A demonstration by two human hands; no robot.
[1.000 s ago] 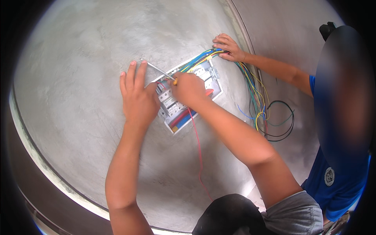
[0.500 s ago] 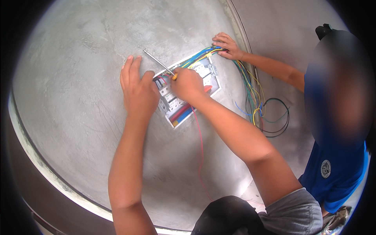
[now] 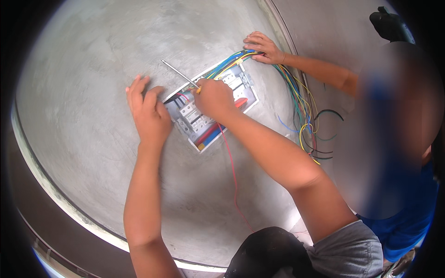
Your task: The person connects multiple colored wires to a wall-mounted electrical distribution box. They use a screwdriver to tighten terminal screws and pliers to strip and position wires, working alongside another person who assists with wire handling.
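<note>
My right hand (image 3: 215,99) is closed around a screwdriver (image 3: 179,73), its orange handle mostly hidden and its metal shaft pointing up and left. The hand is over an electrical distribution box (image 3: 254,104) set at a slant in the wall. White breaker modules (image 3: 187,111) show in the box beside it. Left of the box, my left hand (image 3: 150,116) has its fingers apart against or just off the wall, and nothing shows in it. A thin red wire (image 3: 229,153) hangs from below my right hand. Red and blue bar-like pieces (image 3: 211,136) lie along the box's lower edge.
A co-worker's hand (image 3: 266,48) rests on a wire bundle (image 3: 232,61) at the box's upper edge. Loose coloured wires (image 3: 296,104) hang to the right by a wall corner. The co-worker in blue stands at right. A black rounded shape (image 3: 271,252) fills the lower middle.
My left hand has moved left, away from the box, uncovering its left corner. My right hand still holds the screwdriver over the box. The co-worker's head and body have shifted.
</note>
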